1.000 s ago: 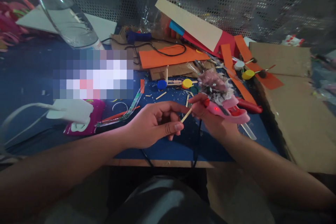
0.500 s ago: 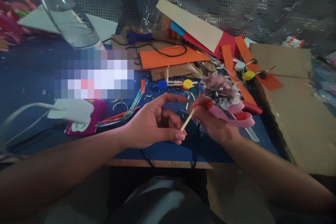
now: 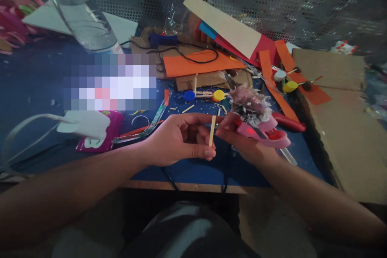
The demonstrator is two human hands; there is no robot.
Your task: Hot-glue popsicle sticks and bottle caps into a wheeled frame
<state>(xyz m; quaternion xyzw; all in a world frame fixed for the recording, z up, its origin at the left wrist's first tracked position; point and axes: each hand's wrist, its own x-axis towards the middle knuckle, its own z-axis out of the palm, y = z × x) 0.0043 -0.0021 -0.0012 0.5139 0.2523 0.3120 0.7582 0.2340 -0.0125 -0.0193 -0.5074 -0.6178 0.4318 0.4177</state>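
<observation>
No lettering or numbers can be read.

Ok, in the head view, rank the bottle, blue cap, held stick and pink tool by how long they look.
1. Bottle, even with its top cut off
2. Pink tool
3. Held stick
4. Blue cap

Left hand (image 3: 181, 139) curls; right hand (image 3: 246, 142) bends beside it.

The top edge crops the bottle (image 3: 90, 28), square blur hides its lower part, and the right hand (image 3: 245, 142) partly covers a pink tool (image 3: 273, 142).
</observation>
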